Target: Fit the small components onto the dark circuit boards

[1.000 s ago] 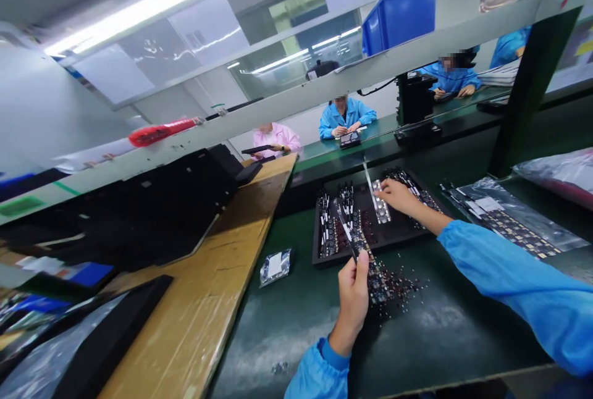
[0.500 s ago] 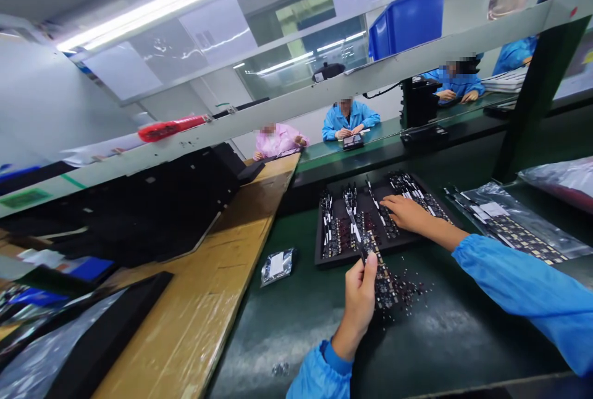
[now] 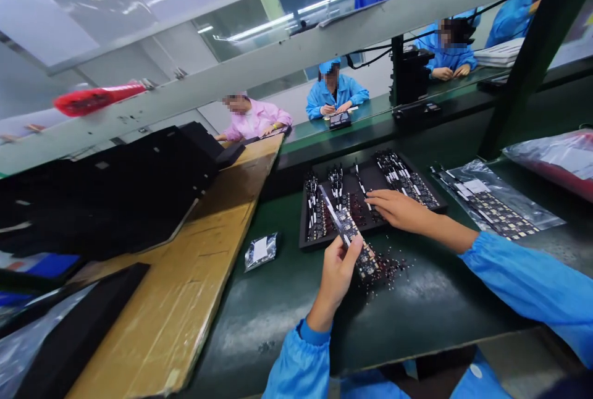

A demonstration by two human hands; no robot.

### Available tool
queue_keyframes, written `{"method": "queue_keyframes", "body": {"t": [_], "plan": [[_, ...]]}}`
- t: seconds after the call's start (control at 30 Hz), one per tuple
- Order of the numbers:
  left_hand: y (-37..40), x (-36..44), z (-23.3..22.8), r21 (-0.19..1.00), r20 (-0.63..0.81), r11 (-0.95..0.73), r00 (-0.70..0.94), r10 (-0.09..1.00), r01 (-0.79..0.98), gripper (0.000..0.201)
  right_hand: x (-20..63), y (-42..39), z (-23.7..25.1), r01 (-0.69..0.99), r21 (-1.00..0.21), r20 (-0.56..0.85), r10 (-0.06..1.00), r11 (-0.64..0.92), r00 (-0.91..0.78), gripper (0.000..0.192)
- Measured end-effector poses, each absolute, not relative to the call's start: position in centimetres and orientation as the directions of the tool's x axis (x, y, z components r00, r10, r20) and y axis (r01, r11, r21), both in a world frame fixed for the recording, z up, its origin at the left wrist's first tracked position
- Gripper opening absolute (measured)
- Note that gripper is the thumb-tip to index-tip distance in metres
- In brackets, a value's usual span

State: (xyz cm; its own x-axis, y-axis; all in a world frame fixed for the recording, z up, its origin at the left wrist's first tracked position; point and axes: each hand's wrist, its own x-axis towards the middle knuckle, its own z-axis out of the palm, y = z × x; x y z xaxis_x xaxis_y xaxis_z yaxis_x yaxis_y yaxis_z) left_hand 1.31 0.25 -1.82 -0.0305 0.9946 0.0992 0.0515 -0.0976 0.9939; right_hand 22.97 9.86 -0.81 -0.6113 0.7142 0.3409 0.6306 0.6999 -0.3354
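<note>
My left hand (image 3: 340, 266) grips the near-left edge of a circuit board panel (image 3: 359, 241), thumb on top. The panel is tilted, and a dark strip with a white label extends from its far end. Below it lies a scatter of tiny dark parts (image 3: 391, 269) on the green mat. My right hand (image 3: 401, 209) reaches over a black tray (image 3: 304, 243), fingers stretched out beside a thin row of small boards with black leads (image 3: 360, 181). Its fingertips are at that row; whether they press on a piece is unclear. More rows of boards (image 3: 401, 176) fill the tray's right side.
A small silvery bag (image 3: 262, 249) lies left of the tray. On the right are board panels on a clear bag (image 3: 495, 207) and a larger plastic bag (image 3: 556, 155). Cardboard (image 3: 199, 275) edges the left side. A shelf beam (image 3: 259, 68) crosses above; co-workers sit beyond.
The view has tipped downward and shifted right. The panel in my left hand has turned, showing more of its face. My right hand stays at the same row in the tray.
</note>
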Motion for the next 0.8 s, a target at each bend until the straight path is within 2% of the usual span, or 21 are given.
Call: {"method": "queue_keyframes", "body": {"t": [0.1, 0.23, 0.47, 0.6, 0.8], "plan": [[0.3, 1.2, -1.2, 0.981, 0.171, -0.174, 0.036, 0.985, 0.090, 0.028, 23.6, 7.0, -0.2, 0.596, -0.426, 0.302, 0.728, 0.680, -0.615, 0.032], [0.4, 1.2, -1.6, 0.960, 0.190, -0.193, 0.034, 0.981, 0.201, 0.021, 24.8, 4.3, -0.8, 0.587, -0.501, 0.147, 0.731, 0.635, -0.666, 0.018], [0.4, 1.3, -2.8, 0.926, 0.165, -0.150, -0.015, 0.986, 0.346, 0.013, 24.2, 2.3, -2.1, 0.674, -0.531, 0.020, 0.802, 0.514, -0.596, 0.026], [0.5, 1.0, -2.6, 0.941, 0.137, -0.125, -0.018, 0.990, 0.315, 0.016, 23.6, 1.8, -2.2, 0.663, -0.577, -0.026, 0.800, 0.477, -0.599, 0.017], [0.8, 0.6, -2.1, 0.985, 0.057, -0.065, 0.053, 0.997, 0.161, 0.021, 23.6, 2.0, -2.1, 0.641, -0.651, -0.082, 0.802, 0.406, -0.591, 0.013]]}}
